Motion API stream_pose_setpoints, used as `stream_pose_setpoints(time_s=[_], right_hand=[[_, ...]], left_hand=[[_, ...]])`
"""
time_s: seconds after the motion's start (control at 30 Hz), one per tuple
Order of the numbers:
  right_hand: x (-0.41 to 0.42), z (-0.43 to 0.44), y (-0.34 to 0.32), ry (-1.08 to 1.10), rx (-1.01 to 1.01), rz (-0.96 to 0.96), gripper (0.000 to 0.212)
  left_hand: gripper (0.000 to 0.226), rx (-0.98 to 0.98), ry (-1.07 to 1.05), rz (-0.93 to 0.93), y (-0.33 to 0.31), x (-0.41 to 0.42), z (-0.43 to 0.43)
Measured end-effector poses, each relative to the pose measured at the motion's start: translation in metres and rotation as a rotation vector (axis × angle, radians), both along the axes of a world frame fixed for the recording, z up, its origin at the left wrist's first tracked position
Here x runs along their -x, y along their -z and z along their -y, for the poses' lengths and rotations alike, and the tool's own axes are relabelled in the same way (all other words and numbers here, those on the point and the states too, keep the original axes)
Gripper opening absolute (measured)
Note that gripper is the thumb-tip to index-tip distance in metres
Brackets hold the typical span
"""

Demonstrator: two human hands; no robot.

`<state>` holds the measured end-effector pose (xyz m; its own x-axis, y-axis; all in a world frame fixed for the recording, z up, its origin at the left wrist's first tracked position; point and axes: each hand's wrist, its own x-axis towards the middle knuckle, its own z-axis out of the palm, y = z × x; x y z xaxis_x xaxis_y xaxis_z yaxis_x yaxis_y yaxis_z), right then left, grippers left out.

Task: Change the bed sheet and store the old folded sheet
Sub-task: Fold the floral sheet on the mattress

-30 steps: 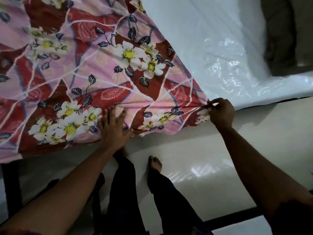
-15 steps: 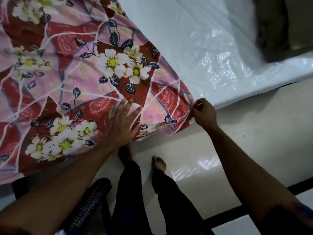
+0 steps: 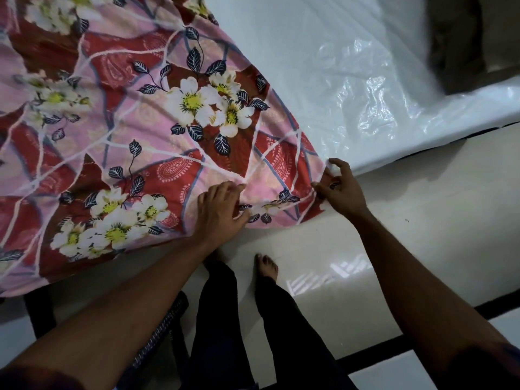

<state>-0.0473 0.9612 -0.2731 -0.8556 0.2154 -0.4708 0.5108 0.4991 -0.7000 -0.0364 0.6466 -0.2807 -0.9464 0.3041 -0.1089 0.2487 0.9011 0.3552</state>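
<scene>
A pink and red floral bed sheet [image 3: 135, 128] lies spread over the left part of a mattress wrapped in clear plastic [image 3: 351, 80]. Its near edge hangs over the mattress side. My left hand [image 3: 221, 211] lies flat on the sheet near that edge, fingers spread. My right hand [image 3: 339, 188] pinches the sheet's corner at the mattress edge, thumb and fingers curled around the cloth. The right part of the mattress is bare plastic.
My bare feet [image 3: 266, 266] and dark trousers stand on a glossy pale tiled floor [image 3: 422, 235] beside the bed. A dark woven object [image 3: 166, 325] sits low by my left leg. A dark brown shape [image 3: 464, 43] lies at the mattress's far right.
My left hand slid right along the sheet's edge toward the corner. My right hand stayed on the corner, loosening from a fist into a pinch. The view shifted slightly.
</scene>
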Motion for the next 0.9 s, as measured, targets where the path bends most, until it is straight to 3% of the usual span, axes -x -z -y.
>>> stream_pose_setpoints(time_s=[0.07,0.13,0.2,0.3,0.37,0.43,0.5,0.63,0.7,0.8,0.9], right_hand=[[-0.004,0.007,-0.009,-0.021,-0.099,-0.039,0.048],[-0.011,0.026,-0.023,-0.066,-0.09,-0.086,0.032],[-0.022,0.055,-0.041,-0.123,-0.094,-0.128,0.037],[-0.039,0.105,-0.056,-0.257,-0.182,-0.256,0.06],[-0.051,0.136,-0.06,-0.296,-0.098,-0.303,0.051],[-0.062,0.153,-0.06,-0.287,-0.002,-0.292,0.039],[-0.071,0.16,-0.061,-0.323,0.074,-0.29,0.042],[-0.073,0.164,-0.074,-0.378,0.253,-0.235,0.051],[-0.061,0.165,-0.079,-0.322,0.224,-0.229,0.044],[-0.02,0.173,-0.087,-0.281,0.114,-0.226,0.039],[0.044,0.202,-0.099,-0.302,0.038,-0.177,0.052]], left_hand=[[0.054,-0.193,-0.102,0.056,-0.009,0.005,-0.016],[0.048,-0.415,-0.306,0.224,-0.027,0.014,-0.034],[0.048,-0.519,-0.467,0.448,-0.046,0.024,-0.052],[0.065,-0.625,-0.538,0.711,-0.063,0.033,-0.069],[0.067,-0.629,-0.587,0.805,-0.069,0.033,-0.071],[0.055,-0.567,-0.685,0.802,-0.073,0.034,-0.066],[0.04,-0.493,-0.744,0.74,-0.079,0.03,-0.054],[0.034,-0.377,-0.754,0.467,-0.095,0.011,-0.029],[0.036,-0.423,-0.736,0.379,-0.103,-0.001,-0.02],[0.042,-0.57,-0.713,0.395,-0.11,-0.014,-0.002],[0.019,-0.596,-0.66,0.495,-0.115,-0.018,0.016]])
